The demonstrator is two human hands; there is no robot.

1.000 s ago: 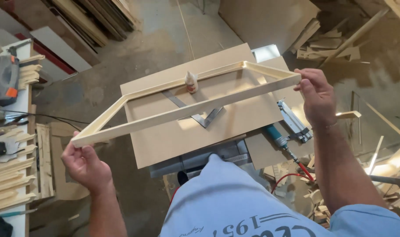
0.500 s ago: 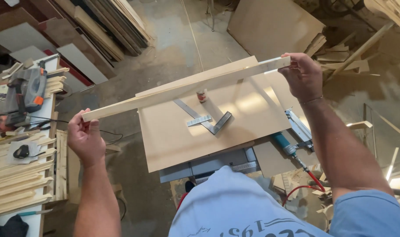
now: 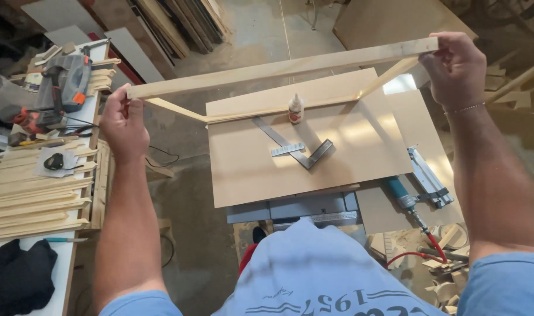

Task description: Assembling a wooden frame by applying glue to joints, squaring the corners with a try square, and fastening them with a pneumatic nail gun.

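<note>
Holding a thin wooden frame [image 3: 281, 67] up off the bench by its two near corners is what this comes down to, so the grip matters more than anything. The left hand [image 3: 123, 126] is closed around the left end of the near rail, thumb on top and fingers wrapped under it. The right hand [image 3: 454, 67] is closed on the right end of that same rail, right at the corner where a side rail runs away from it. Both hands are clamped on the wood.

The frame hangs in the air between the two grips, tilted so its far rail dips toward the MDF board [image 3: 305, 155] below. I can't tell whether that far rail actually touches the board or just hovers over it.

My take on doing this well: keep both hands level with each other so the corners don't rack, since slim rails like these will probably twist if one hand drops. Support from underneath instead of pinching hard, because squeezing at the ends could strain the joints, especially if glue is fresh (can't tell from here).

Watch what sits below and just beyond the grips: a glue bottle [image 3: 295, 109] stands upright right under the far rail, easy to knock over. A metal try square [image 3: 296, 149] lies flat nearer the body, and a blue pneumatic nailer [image 3: 416, 187] rests below the right hand. Well outside the left grip there's a stack of wood strips [image 3: 36, 193] and a power saw [image 3: 62, 88].
</note>
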